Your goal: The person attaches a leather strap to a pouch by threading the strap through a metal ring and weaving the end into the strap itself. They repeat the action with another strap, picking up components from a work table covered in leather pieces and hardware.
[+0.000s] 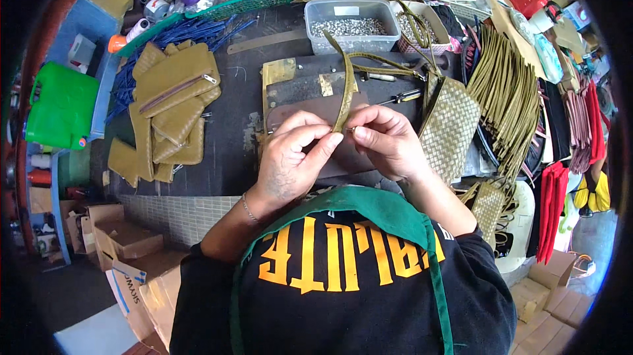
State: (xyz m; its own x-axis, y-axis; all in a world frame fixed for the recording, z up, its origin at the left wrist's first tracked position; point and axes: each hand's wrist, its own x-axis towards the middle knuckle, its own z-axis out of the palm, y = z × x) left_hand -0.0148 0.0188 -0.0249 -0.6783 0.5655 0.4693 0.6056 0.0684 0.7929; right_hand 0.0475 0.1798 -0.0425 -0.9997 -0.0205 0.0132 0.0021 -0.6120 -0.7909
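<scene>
My left hand [290,154] is closed, pinching an olive-green strap [347,81] near its lower end; the strap's other end curves upward, away from me. Close beside it, my right hand [389,143] pinches a small piece at the strap's end, too small to make out for certain. Both hands are over a dark brown work pad [290,114] on the bench. Right of my right hand lies a woven olive bag [452,127] with a thin strap. Just beyond that hand is a screwdriver [410,95].
At left, olive zippered pouches [175,88] lie piled near blue strips [122,85]. Beyond the pad stand a clear tub [353,44] of small metal parts and a pink-and-white basket [445,47]. Many olive straps [504,91] are bundled at right. Cardboard boxes [125,239] sit on the lower left.
</scene>
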